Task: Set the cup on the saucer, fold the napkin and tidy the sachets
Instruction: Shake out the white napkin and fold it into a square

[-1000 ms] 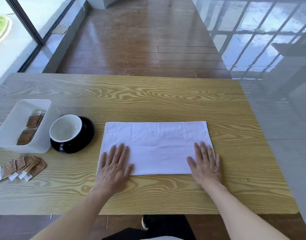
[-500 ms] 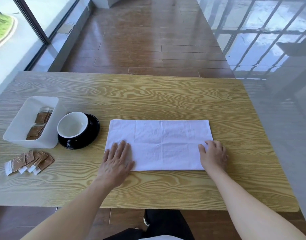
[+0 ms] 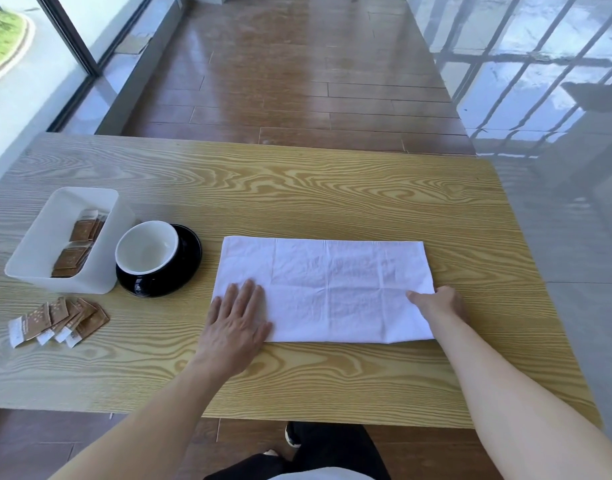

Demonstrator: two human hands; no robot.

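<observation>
Head view is showing the napkin fold underway — left hand (image 3: 237, 323) lying flat on the white napkin (image 3: 327, 289) at frame centre, right hand (image 3: 439, 303) pinching its right edge; next, probably, lifting that edge leftward.

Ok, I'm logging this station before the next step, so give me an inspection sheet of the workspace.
Surface: wooden table, pale grain.
Job's things: white-lined black cup sits on the black saucer; white napkin lies folded in a long rectangle; loose sachets fanned near the left edge; more sachets inside the white bin.
Clutter: nothing seen.
Grippers: left hand lies flat on the napkin's left end; right hand grips the napkin's right edge.
Cables: nothing seen.
Surroundings: wooden floor, window at left, glossy grey panel at right.
</observation>
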